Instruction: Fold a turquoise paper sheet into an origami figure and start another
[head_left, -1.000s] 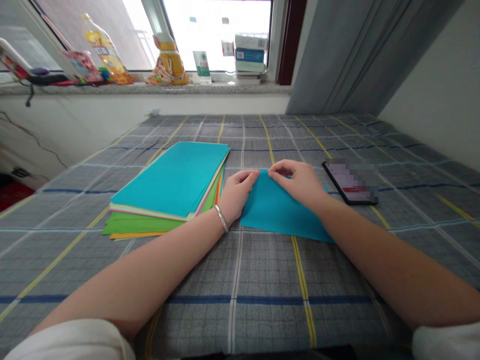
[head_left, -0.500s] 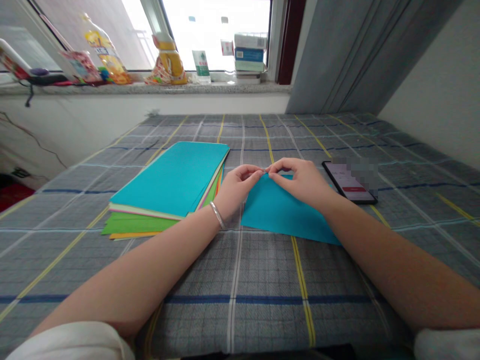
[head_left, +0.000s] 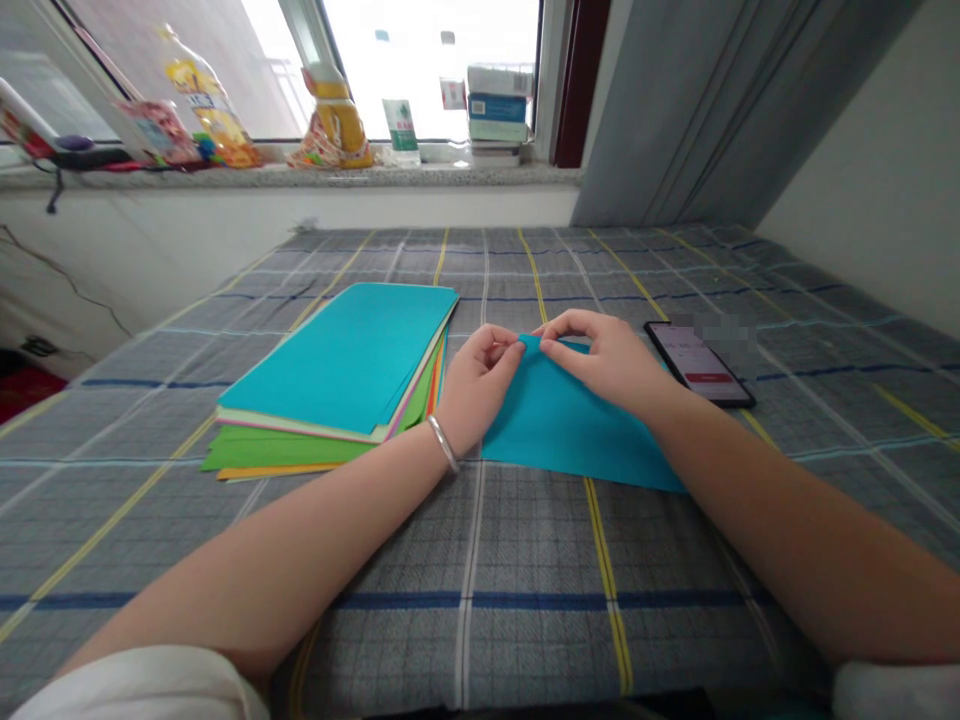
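**Both hands pinching a teal sheet**

The left hand (head_left: pixel 474 385) and right hand (head_left: pixel 609 362) are pinching the far corner of a flat teal paper sheet (head_left: pixel 559 425), lying mid-bed on the grey plaid bedcover (head_left: pixel 525 560), just beside a stack of coloured paper (head_left: pixel 337 375).

Both forearms are stretched forward; the left hand (head_left: pixel 472 385) and right hand (head_left: pixel 611 360) are met fingertip to fingertip, pinched.

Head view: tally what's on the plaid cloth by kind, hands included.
Hands: 2, left hand and right hand
Loose teal sheet: 1
Stack of coloured paper: 1
Phone: 1
Total: 5
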